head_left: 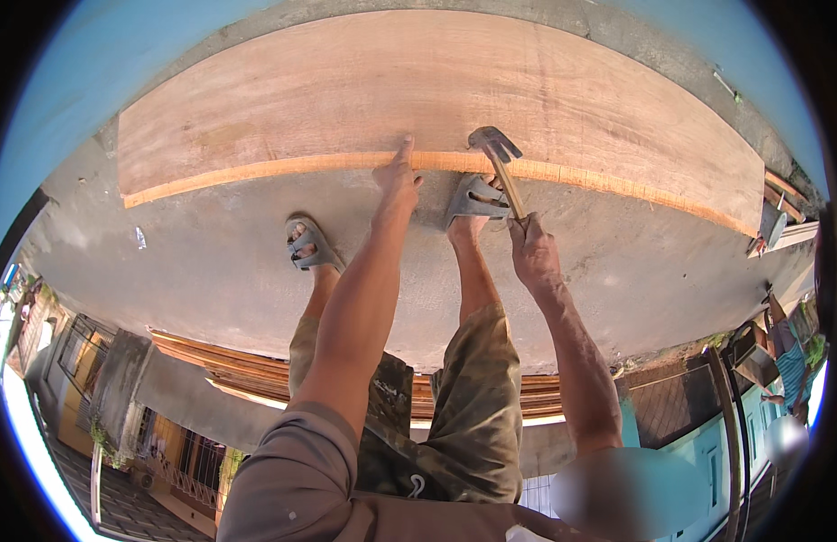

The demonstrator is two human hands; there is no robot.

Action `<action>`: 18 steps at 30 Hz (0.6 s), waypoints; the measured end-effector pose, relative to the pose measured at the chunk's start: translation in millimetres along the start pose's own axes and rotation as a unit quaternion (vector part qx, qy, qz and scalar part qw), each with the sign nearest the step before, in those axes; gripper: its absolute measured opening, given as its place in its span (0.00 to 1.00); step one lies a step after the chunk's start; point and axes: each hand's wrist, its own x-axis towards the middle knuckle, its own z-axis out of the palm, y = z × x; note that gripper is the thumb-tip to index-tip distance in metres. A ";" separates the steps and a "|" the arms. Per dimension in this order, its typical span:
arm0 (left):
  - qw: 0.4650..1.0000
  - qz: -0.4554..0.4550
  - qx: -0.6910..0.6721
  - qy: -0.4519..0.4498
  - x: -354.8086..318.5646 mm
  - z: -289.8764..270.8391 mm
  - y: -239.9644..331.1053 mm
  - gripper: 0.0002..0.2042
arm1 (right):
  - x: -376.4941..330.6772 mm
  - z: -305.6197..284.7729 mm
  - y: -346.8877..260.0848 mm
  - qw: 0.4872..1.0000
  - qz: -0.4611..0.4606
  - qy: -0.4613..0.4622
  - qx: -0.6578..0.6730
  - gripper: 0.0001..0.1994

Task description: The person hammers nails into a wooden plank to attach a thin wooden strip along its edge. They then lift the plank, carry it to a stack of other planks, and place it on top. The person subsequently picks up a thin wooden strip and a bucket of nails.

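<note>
A long, wide wooden board [346, 90] lies across the far side, its pale edge facing me. My left hand [399, 183] reaches to the board's near edge, left of the hammer. Its index finger is stretched out over the board's surface, the other fingers are partly curled, and I see nothing held in it. In my right hand [534, 253] is a claw hammer [503, 166], gripped low on its wooden handle. The dark metal head is over the board near its front edge, right of my left fingertip.
My sandalled feet [310, 244] stand on the concrete floor [238, 262] before the board. Wood offcuts [784, 197] lie by its right end. Stacked planks [220, 359] are behind me. Another person [791, 357] is at the far right. A blue wall [62, 108] rises beyond the board.
</note>
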 end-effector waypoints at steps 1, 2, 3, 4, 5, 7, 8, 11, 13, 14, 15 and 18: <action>1.000 0.015 0.012 0.013 5.1 2.9 -4.0 0.38 | -5.5 -6.9 -5.9 0.999 0.030 -0.013 0.001 0.15; 0.999 0.037 0.019 0.023 11.4 10.8 -1.6 0.38 | -3.1 -12.8 -13.0 0.998 0.052 -0.022 0.003 0.16; 0.998 0.048 0.014 0.038 8.0 9.2 -6.2 0.38 | -13.4 -22.7 -22.6 0.997 0.074 -0.018 0.017 0.17; 0.997 0.059 0.009 0.055 5.0 7.3 -10.1 0.38 | -24.0 -32.9 -36.2 0.997 0.049 0.009 0.059 0.17; 0.995 0.075 -0.001 0.061 5.1 13.1 -6.3 0.38 | -27.3 -43.6 -54.2 0.994 0.017 0.045 0.100 0.17; 0.995 0.087 -0.031 0.028 8.6 15.0 -6.1 0.37 | -24.5 -45.0 -61.1 0.960 -0.113 0.135 0.217 0.17; 0.995 0.089 -0.040 0.009 6.6 15.1 -9.4 0.37 | -19.6 -33.9 -49.3 0.973 -0.091 0.125 0.174 0.17; 0.995 0.081 0.003 -0.063 6.2 4.6 -11.9 0.39 | -6.3 22.8 -1.6 0.999 0.036 -0.002 -0.036 0.17; 0.997 0.066 0.017 -0.025 -0.6 7.9 -7.4 0.39 | -14.7 13.9 4.4 0.998 0.053 0.001 0.024 0.17; 0.998 0.069 0.016 -0.003 -2.0 13.2 2.4 0.39 | -9.2 -0.9 -16.2 0.997 0.049 0.000 0.057 0.17; 0.998 0.066 0.002 0.010 -2.6 9.7 1.1 0.39 | -16.2 -19.5 -38.8 0.996 0.033 0.025 0.073 0.16; 0.998 0.063 -0.001 0.011 -2.6 13.3 -0.1 0.40 | -15.7 -15.5 -58.5 0.912 -0.190 0.207 0.300 0.17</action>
